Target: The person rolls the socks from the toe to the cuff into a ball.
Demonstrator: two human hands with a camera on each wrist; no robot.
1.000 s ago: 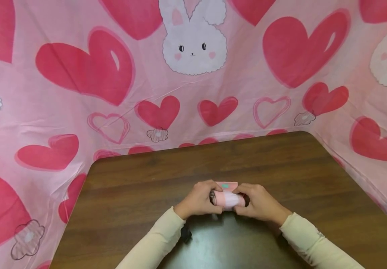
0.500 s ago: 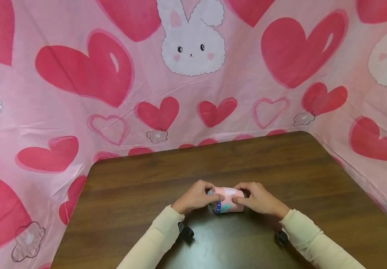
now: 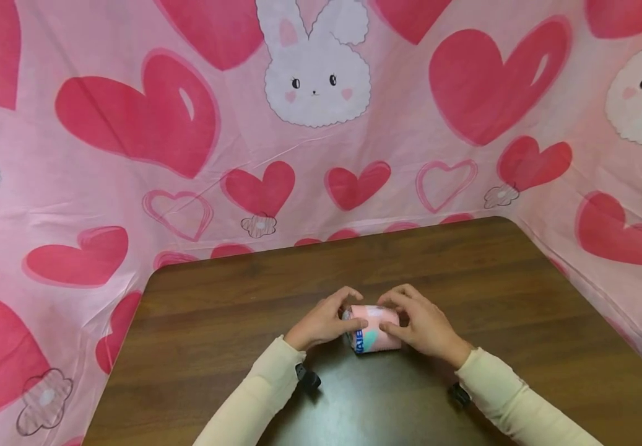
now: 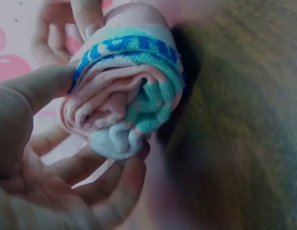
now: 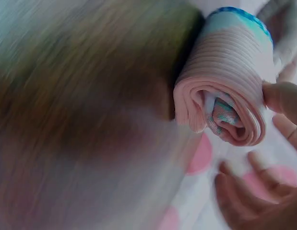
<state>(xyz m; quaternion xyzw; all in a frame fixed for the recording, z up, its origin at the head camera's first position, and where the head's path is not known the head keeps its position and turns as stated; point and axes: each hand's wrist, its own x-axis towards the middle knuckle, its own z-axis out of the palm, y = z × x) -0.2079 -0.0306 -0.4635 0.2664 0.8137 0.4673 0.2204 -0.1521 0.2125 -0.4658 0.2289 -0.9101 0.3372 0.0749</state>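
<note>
A rolled-up sock bundle [image 3: 376, 337], pink with mint patches and blue lettering, lies on the wooden table. Its left end shows spiral pink and mint folds and a pale tip in the left wrist view; the right wrist view shows ribbed pink knit. At the left end, my left hand [image 3: 323, 322] holds the roll [image 4: 124, 91] loosely, thumb on top and curled fingers around the far side. My right hand [image 3: 423, 322] has its thumb against the right end of the roll [image 5: 225, 76], while its other fingers are spread and stand off it.
The brown wooden table [image 3: 231, 310] stretches around the hands to its far edge. Behind and beside it hangs a pink cloth [image 3: 198, 37] printed with hearts and rabbits. Dark wrist straps [image 3: 308, 378] hang below the sleeves.
The roll has turned toward me, bringing its blue lettering and mint patch into view. My right fingers have loosened and lifted from it; my left index finger has risen too.
</note>
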